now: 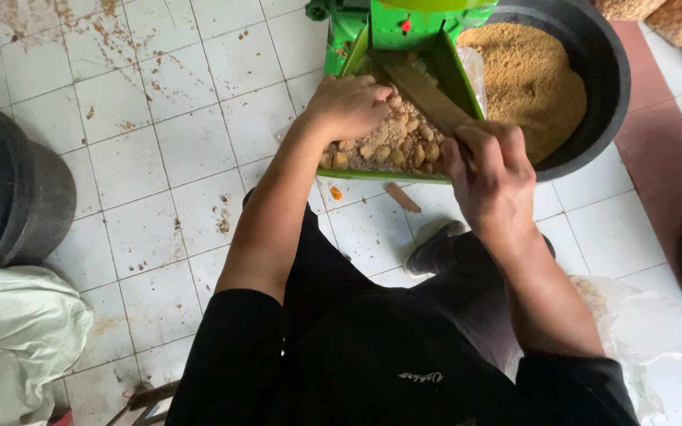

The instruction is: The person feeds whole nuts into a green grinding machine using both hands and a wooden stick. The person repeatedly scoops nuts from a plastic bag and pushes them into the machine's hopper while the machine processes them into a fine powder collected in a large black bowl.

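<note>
Black sleeves (341, 363) nearest lens. Left hand (349, 106) cupped loosely over tan chunks (392, 146) in green chute (380, 175), gripping none that can be seen. Right hand (487, 170) closed around wooden paddle (424, 95). Risk: fingers near green grinder (388, 24) throat; chunks spilling onto tiled floor (159, 158). Count: two hands, one paddle, one black tub (593, 63) of meal, many chunks.
</note>
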